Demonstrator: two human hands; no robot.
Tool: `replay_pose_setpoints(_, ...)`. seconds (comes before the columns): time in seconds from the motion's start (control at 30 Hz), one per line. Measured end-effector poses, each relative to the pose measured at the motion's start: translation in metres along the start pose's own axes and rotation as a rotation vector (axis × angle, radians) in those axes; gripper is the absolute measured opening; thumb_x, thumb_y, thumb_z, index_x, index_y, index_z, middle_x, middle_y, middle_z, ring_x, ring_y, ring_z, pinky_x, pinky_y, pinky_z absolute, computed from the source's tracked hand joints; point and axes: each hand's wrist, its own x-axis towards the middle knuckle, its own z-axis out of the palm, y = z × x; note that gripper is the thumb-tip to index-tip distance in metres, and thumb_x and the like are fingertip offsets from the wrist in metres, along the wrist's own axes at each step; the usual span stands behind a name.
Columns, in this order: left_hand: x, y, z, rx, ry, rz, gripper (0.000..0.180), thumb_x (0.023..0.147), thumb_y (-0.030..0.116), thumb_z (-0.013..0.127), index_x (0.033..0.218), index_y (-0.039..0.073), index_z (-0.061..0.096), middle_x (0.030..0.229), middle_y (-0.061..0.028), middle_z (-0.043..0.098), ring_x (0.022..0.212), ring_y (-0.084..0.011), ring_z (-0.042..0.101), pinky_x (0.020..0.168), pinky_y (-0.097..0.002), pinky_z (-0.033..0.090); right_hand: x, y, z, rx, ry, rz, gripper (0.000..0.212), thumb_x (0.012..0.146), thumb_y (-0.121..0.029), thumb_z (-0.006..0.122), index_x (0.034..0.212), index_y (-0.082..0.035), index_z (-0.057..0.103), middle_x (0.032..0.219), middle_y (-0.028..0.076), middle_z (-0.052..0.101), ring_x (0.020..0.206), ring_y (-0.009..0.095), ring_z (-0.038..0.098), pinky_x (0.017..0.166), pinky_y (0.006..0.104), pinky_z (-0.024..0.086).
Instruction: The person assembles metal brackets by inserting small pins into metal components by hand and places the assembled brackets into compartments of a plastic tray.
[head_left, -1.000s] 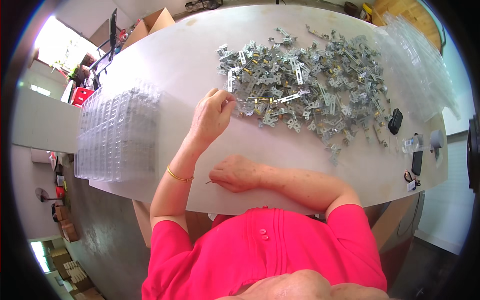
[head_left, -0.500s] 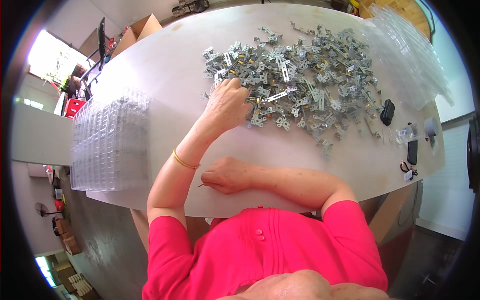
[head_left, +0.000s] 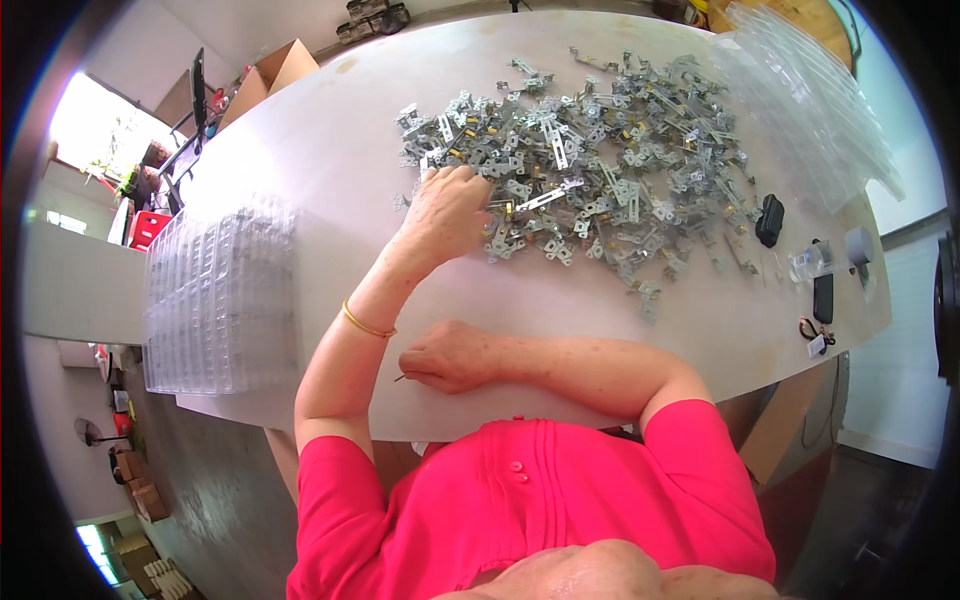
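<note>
Your left hand [head_left: 445,215] reaches up to the centre of the frame and rests on the near left edge of the heap of small metal brackets [head_left: 590,170], its fingers curled down into the pieces; whether they have pinched one you cannot tell from this angle. The heap spreads across the upper middle and upper right of the white surface [head_left: 320,170]. Your right hand [head_left: 450,355] lies on the surface in the lower centre, just in front of your red shirt, fingers closed around a thin pin-like tool [head_left: 402,377] whose tip pokes out to the left. A gold bangle [head_left: 366,322] sits on your left wrist. Stacked clear plastic trays [head_left: 220,295] sit at the left edge, well apart from both hands, and more clear trays [head_left: 810,100] lie at the upper right.
</note>
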Motion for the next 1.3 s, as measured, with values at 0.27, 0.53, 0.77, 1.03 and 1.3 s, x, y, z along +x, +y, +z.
replay_pose_setpoints(0.27,-0.001,-0.001,-0.006,0.028,0.0,0.027,0.016,0.081,0.014,0.072,0.09,0.005,0.062,0.091,-0.0105,0.063,0.099,-0.029,0.059,0.092,-0.0406,0.041,0.0,0.0,0.001,0.0,0.004,0.004,0.014,0.09,-0.019,0.06,0.084,-0.007,0.055,0.077,0.012,0.06,0.075,0.034,0.063,0.066,0.0473,0.051)
replay_pose_setpoints(0.53,-0.001,0.006,-0.024,-0.025,0.06,0.007,0.02,0.082,0.012,0.071,0.096,0.003,0.06,0.085,-0.0112,0.065,0.09,-0.0301,0.061,0.091,-0.0406,0.043,0.0,0.002,0.003,0.016,0.027,0.001,0.014,0.089,-0.018,0.061,0.083,-0.007,0.055,0.075,0.012,0.06,0.071,0.035,0.063,0.064,0.0477,0.05)
replay_pose_setpoints(0.77,-0.031,-0.01,-0.038,-0.768,0.339,-0.276,0.025,0.091,0.015,0.07,0.11,-0.001,0.062,0.088,-0.0071,0.07,0.084,-0.0198,0.067,0.075,-0.0313,0.052,0.003,0.004,0.002,0.108,0.048,0.018,0.013,0.089,-0.016,0.062,0.083,-0.006,0.057,0.075,0.015,0.061,0.072,0.037,0.062,0.064,0.0479,0.049)
replay_pose_setpoints(1.03,-0.108,-0.062,-0.019,-1.497,0.367,-0.447,0.031,0.099,0.015,0.058,0.124,-0.002,0.059,0.09,-0.0036,0.067,0.078,-0.0164,0.071,0.068,-0.0247,0.05,0.002,-0.001,-0.02,0.315,0.153,0.297,0.01,0.093,-0.014,0.063,0.095,-0.004,0.063,0.076,0.017,0.064,0.067,0.03,0.064,0.064,0.0385,0.051)
replay_pose_setpoints(1.3,-0.132,-0.078,0.011,-1.384,0.397,-0.504,0.025,0.102,0.02,0.056,0.115,0.0,0.061,0.087,-0.0037,0.064,0.059,-0.0083,0.054,0.052,-0.0215,0.039,0.014,0.012,-0.016,0.501,0.545,0.597,0.013,0.102,-0.016,0.059,0.097,-0.004,0.06,0.066,0.001,0.057,0.059,0.007,0.052,0.054,0.0259,0.041)
